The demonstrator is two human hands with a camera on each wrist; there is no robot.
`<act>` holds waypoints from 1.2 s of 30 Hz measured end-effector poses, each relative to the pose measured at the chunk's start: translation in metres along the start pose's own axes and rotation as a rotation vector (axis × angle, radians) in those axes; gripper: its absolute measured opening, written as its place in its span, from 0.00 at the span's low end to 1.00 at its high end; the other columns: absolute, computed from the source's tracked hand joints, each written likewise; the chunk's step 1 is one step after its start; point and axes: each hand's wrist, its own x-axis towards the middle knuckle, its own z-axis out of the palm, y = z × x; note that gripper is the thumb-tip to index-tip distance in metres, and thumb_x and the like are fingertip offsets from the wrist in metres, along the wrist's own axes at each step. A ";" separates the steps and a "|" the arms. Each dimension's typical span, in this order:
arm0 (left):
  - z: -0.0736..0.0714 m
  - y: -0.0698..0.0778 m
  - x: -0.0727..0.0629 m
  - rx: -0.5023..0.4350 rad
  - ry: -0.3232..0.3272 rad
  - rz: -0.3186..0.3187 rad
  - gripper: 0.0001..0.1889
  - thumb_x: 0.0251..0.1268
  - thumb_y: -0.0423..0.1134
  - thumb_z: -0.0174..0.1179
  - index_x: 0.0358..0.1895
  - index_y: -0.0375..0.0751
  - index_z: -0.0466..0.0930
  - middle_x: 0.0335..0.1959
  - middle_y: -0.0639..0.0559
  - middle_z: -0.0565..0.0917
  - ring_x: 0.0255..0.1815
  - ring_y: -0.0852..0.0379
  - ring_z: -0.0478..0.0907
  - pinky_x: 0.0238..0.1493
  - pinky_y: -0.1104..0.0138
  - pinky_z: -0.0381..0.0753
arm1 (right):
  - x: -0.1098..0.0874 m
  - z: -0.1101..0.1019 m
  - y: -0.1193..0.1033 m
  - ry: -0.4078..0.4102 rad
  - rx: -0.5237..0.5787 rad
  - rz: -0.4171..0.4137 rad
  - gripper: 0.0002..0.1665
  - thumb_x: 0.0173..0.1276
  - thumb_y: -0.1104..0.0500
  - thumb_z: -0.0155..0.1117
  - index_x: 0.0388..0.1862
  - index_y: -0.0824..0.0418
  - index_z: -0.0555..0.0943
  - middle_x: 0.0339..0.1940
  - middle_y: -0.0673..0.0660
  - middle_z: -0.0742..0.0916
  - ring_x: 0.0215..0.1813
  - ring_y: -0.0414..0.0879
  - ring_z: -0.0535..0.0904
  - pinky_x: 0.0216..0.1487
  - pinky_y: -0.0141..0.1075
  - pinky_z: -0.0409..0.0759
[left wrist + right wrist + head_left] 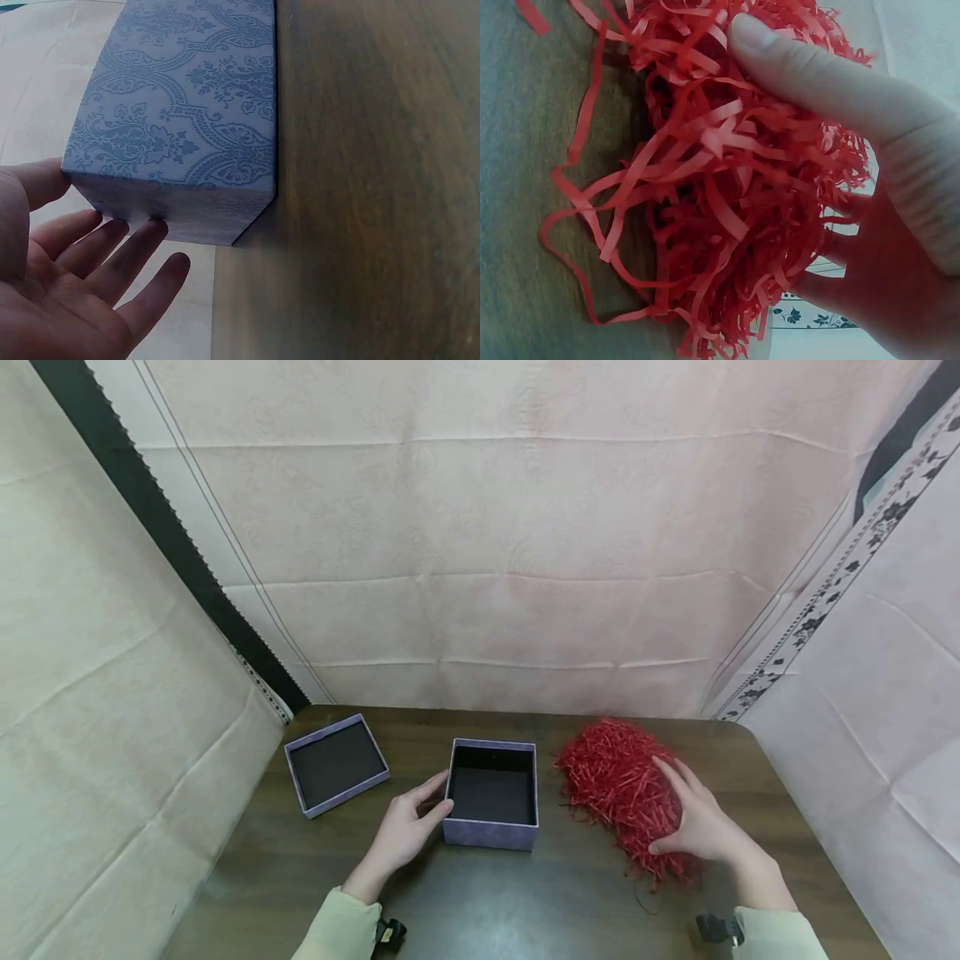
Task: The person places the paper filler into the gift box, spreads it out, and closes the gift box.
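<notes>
A purple patterned box [491, 835] with a dark inside stands uncovered in the middle of the table. My left hand [408, 827] touches its left wall with the fingertips, and the thumb rests at the front left corner. In the left wrist view, the fingers [124, 262] are extended against the box's side [180, 97]. To the right lies a heap of red shredded paper [615, 777]. My right hand [701, 818] rests on the heap's right edge, thumb and fingers spread wide. In the right wrist view, the thumb [810, 75] lies straight along the shreds [727, 172]; the fingertips are hidden.
The box's lid [337, 764] lies inside up at the left of the wooden table [480, 902]. Pale cloth [525, 568] hangs behind the table and on both sides. A few loose red strands [581, 277] trail from the heap.
</notes>
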 end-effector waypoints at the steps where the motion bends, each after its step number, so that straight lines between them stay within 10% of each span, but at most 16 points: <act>1: 0.000 0.000 0.000 -0.004 -0.002 0.000 0.27 0.79 0.37 0.65 0.77 0.38 0.75 0.67 0.37 0.83 0.63 0.46 0.84 0.64 0.49 0.81 | 0.001 0.001 0.001 -0.004 -0.009 0.006 0.88 0.36 0.43 0.96 0.91 0.49 0.49 0.84 0.78 0.51 0.77 0.87 0.52 0.57 0.87 0.62; 23: 0.001 0.000 -0.001 -0.005 -0.014 -0.010 0.28 0.79 0.38 0.66 0.77 0.39 0.75 0.66 0.37 0.84 0.62 0.46 0.84 0.64 0.49 0.82 | -0.007 0.004 0.011 -0.012 -0.062 0.055 0.49 0.49 0.58 0.89 0.71 0.64 0.77 0.66 0.72 0.81 0.66 0.75 0.77 0.59 0.74 0.76; 36: 0.000 -0.002 0.000 0.008 0.007 -0.029 0.28 0.78 0.39 0.67 0.77 0.42 0.76 0.62 0.44 0.87 0.60 0.49 0.85 0.62 0.51 0.83 | -0.011 0.006 0.015 -0.009 -0.040 0.057 0.44 0.50 0.65 0.86 0.68 0.65 0.79 0.65 0.70 0.83 0.67 0.74 0.77 0.62 0.74 0.74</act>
